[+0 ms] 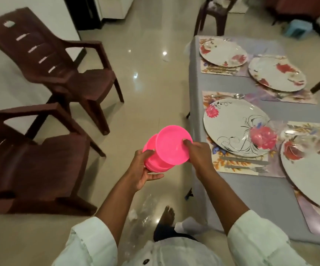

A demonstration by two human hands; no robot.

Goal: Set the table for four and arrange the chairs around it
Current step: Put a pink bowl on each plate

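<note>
1. Centre frame, over the floor: left hand [142, 169] gripping stack of pink bowls [156, 162], fingers curled round it.
2. Right hand [198, 155] pinching top pink bowl [172, 144], tilted.
3. Right of frame: surface [261, 189] bearing four floral plates [236, 127].
4. Left: two brown chairs [59, 73], well apart from surface.

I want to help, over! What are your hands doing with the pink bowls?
Left hand holds pink bowl stack. Right hand pinches top pink bowl, lifting it off. Four plates already on table. Nothing in the way.
</note>
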